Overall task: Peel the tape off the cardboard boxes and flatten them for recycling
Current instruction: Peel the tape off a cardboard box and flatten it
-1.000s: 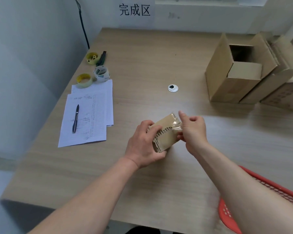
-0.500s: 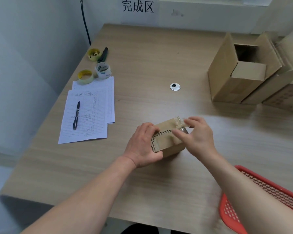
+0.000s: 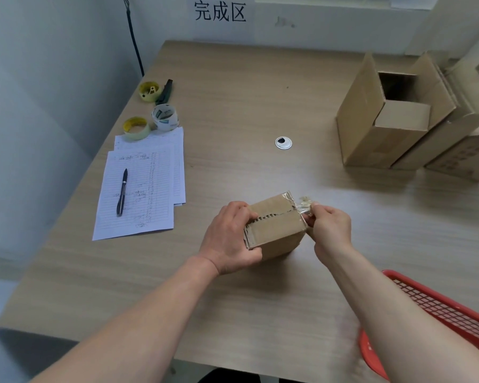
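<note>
Both forearms reach in from the lower edge over the wooden table (image 3: 260,313). The left hand (image 3: 230,239) is curled round the near left end of a small cardboard box (image 3: 277,225), thumb below and fingers over the top, holding it just above or on the tabletop; which cannot be told. The right hand (image 3: 331,228) pinches a crumpled strip of clear tape (image 3: 302,207) between thumb and fingertips at the box's far right corner, the strip partly lifted from the cardboard. One jagged seam runs across the box top. At the right rear stand three more cardboard boxes (image 3: 371,128), the nearest open-flapped, the outer two cut off by the frame. On the left lie two sheets of lined paper (image 3: 144,189) with one black pen (image 3: 122,192), and three tape rolls (image 3: 165,117). A red basket (image 3: 440,308) is largely hidden behind the right forearm.
</note>
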The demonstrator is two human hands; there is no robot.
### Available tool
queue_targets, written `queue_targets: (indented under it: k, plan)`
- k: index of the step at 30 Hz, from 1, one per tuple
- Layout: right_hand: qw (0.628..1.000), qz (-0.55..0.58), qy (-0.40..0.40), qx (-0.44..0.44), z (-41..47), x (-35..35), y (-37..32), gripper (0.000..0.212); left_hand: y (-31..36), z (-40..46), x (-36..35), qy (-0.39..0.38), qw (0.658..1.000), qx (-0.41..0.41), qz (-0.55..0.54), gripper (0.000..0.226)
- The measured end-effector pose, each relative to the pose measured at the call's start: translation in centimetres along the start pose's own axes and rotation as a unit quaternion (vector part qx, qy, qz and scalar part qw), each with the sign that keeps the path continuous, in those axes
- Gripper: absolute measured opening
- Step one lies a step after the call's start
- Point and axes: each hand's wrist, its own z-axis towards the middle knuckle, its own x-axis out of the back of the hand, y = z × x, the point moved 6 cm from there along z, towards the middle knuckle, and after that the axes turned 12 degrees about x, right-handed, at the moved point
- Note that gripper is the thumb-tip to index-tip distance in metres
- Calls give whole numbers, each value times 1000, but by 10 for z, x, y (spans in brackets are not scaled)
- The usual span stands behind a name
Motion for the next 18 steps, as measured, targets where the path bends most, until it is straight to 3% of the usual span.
queue_targets:
  k: [3,7,10,13,18]
  plan:
    - [978,-154,-49,133,-1,-5,-21,42,4,2,1,9,1000,-6,27,63]
    - [893,-360,-100,253,-8,-19,-32,48,9,3,2,14,999,-21,46,62]
    - [861,-389,-108,309,-6,-22,-34,40,7,1,2,8,999,-17,45,63]
    - [864,-380,-117,308,-3,-21,-33,41,6,1,1,6,999,-7,36,62]
    - [928,-303,-116,183,8,-17,-24,46,1,2,4,5,1000,-12,24,59]
